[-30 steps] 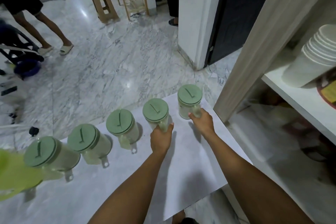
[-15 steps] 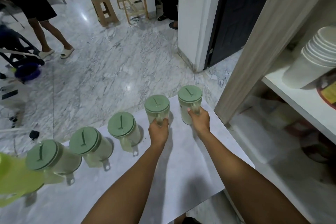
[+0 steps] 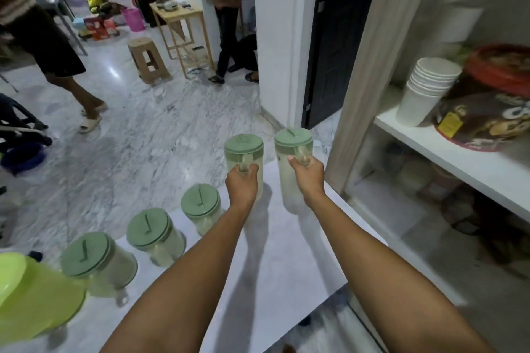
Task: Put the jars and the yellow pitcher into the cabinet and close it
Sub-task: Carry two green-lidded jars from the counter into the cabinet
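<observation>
Both hands are clenched on jar handles: the left hand [image 3: 241, 184] grips the handle of the left jar [image 3: 244, 163], and the right hand [image 3: 307, 177] grips the handle of the right jar [image 3: 292, 169]. Each jar is upright, pale and translucent with a green lid, and the two are held side by side, apparently lifted just clear of the far end of the white table [image 3: 286, 266]. Three more green-lidded jars stand in a row on the table to the left: one [image 3: 200, 206] near the left forearm, a second [image 3: 153, 235] beyond it and a third [image 3: 96, 261] just beside the yellow pitcher [image 3: 31, 298] at the lower left edge. To the right, the cabinet [image 3: 459, 169] stands open, its white shelf carrying stacked white cups [image 3: 424, 92] and a red-lidded brown tub [image 3: 487, 103].
</observation>
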